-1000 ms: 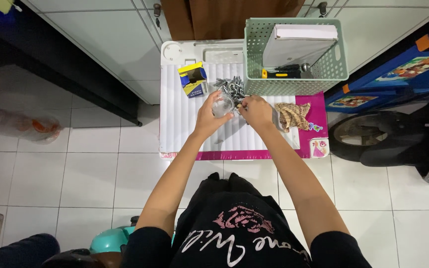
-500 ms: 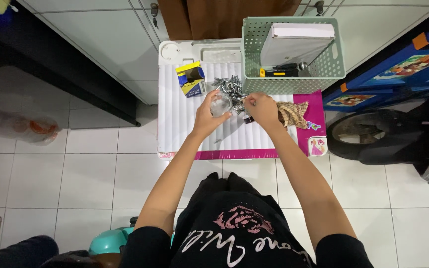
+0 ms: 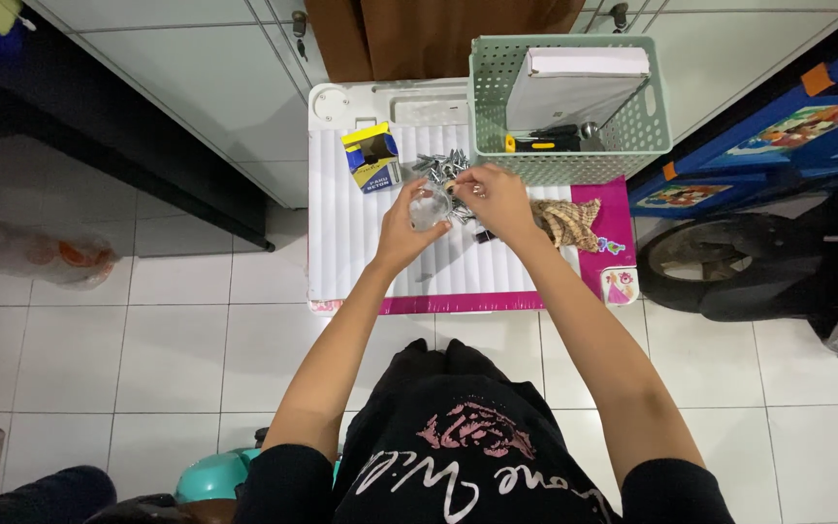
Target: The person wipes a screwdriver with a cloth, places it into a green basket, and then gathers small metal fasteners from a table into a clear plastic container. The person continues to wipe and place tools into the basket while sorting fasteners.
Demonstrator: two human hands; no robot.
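The left hand (image 3: 402,231) is wrapped around a small clear jar (image 3: 430,206), holding it steady over the middle of the low white table (image 3: 351,243), mouth up beside the heap of metal screws (image 3: 443,167). The right hand (image 3: 499,202) pinches something small over the jar's rim; what it is cannot be told. A yellow-and-blue box (image 3: 373,155) lies near the table's far left corner, and a green perforated basket (image 3: 574,107) fills the far right corner.
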